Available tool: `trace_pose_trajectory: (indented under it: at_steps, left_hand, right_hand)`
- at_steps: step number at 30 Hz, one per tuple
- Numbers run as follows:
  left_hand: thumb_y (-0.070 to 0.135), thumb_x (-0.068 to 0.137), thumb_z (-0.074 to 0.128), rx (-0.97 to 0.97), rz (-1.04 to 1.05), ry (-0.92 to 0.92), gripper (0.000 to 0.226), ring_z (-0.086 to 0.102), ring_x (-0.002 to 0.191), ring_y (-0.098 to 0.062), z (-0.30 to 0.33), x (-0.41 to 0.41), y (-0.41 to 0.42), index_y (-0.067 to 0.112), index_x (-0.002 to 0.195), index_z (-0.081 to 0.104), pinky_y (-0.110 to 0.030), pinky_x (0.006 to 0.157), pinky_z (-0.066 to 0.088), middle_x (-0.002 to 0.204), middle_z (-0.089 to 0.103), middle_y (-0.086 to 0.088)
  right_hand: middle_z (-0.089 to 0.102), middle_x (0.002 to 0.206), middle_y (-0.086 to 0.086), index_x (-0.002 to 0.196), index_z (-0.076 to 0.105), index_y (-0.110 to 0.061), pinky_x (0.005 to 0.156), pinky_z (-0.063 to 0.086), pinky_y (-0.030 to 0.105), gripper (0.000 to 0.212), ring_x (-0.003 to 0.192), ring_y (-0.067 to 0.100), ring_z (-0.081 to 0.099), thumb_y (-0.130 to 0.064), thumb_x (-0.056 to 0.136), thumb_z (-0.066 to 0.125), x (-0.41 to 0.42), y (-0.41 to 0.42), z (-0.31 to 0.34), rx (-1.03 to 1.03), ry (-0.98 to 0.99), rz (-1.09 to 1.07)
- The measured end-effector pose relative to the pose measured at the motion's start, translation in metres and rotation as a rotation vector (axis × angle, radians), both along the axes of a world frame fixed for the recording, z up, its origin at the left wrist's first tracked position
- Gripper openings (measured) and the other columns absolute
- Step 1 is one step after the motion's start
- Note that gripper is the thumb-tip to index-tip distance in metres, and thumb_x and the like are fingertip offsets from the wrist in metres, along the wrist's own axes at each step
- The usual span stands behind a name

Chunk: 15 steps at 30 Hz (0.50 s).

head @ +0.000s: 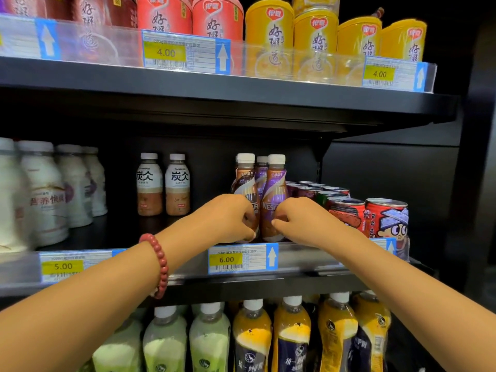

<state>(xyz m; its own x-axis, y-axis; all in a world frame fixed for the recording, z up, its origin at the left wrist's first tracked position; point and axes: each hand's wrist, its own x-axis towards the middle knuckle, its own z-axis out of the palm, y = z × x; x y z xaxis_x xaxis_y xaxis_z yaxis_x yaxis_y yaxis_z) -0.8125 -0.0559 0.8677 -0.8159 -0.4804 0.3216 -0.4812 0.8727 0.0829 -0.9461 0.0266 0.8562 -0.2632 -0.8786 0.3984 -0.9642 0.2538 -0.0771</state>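
In the head view, your left grip (230, 218) is holding the lower body of the brown bottle (245, 181) with curled fingers. Your right grip (300, 221) is holding the lower body of the purple bottle (275, 183) in the same way. Both bottles are standing upright at the front of the middle shelf. They are touching each other, directly between your two grips and just behind the clear front rail (303, 255).

Here is what I am worrying about:

- **Tipping:** Both grips are sitting low, so the necks and white caps are standing high above them. If you are lifting quickly, a bottle may be tipping over your fingers.
- **Slipping:** The labels are looking glossy, so a light pinch may be slipping.
- **Rubbing:** Because the two bottles are touching, pulling one alone may be dragging or turning the other.
- **Catching on the rail:** The rail is lying just below and in front of your grips. If you are pulling forward without raising first, a bottle base may be catching on it.
- **Neighbours:** A third bottle (261, 167) is standing just behind the grips and may be getting knocked backward. The red cans (386, 218) are standing near the outer side of your right grip, so a wide move of that wrist may be pushing them.
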Motion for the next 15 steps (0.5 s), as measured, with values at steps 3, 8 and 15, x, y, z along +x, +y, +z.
trace_pose_trajectory:
  at_steps: [3, 8, 15]
  left_hand:
    - [0.032, 0.087, 0.060, -0.005, 0.041, -0.046, 0.033, 0.060, 0.097, -0.015, 0.001, -0.007, -0.010, 0.017, 0.115, 0.064, -0.025, 0.079, 0.050, 0.109, 0.065, 0.000]
    - [0.031, 0.089, 0.056, 0.010, 0.159, -0.225, 0.040, 0.056, 0.110, -0.025, 0.000, -0.026, -0.027, 0.016, 0.125, 0.053, -0.032, 0.092, 0.048, 0.125, 0.057, -0.008]
    - [0.034, 0.090, 0.055, 0.021, 0.214, -0.255, 0.054, 0.052, 0.118, -0.025, 0.001, -0.025, -0.030, 0.018, 0.138, 0.040, -0.031, 0.093, 0.043, 0.135, 0.049, -0.008]
  right_hand:
    - [0.057, 0.086, 0.011, 0.092, 0.061, -0.004, 0.065, 0.042, 0.025, 0.023, 0.074, 0.018, 0.051, -0.023, 0.092, 0.048, -0.003, -0.011, 0.005, 0.077, 0.016, -0.024]
    - [0.058, 0.107, 0.012, 0.117, 0.056, -0.008, 0.073, 0.039, 0.026, 0.031, 0.085, 0.023, 0.046, -0.026, 0.093, 0.048, -0.013, -0.038, 0.006, 0.247, 0.014, -0.042]
    - [0.054, 0.128, 0.012, 0.129, 0.049, -0.012, 0.081, 0.042, 0.028, 0.039, 0.113, 0.029, 0.054, -0.026, 0.093, 0.049, -0.010, -0.038, 0.006, 0.264, 0.013, -0.092]
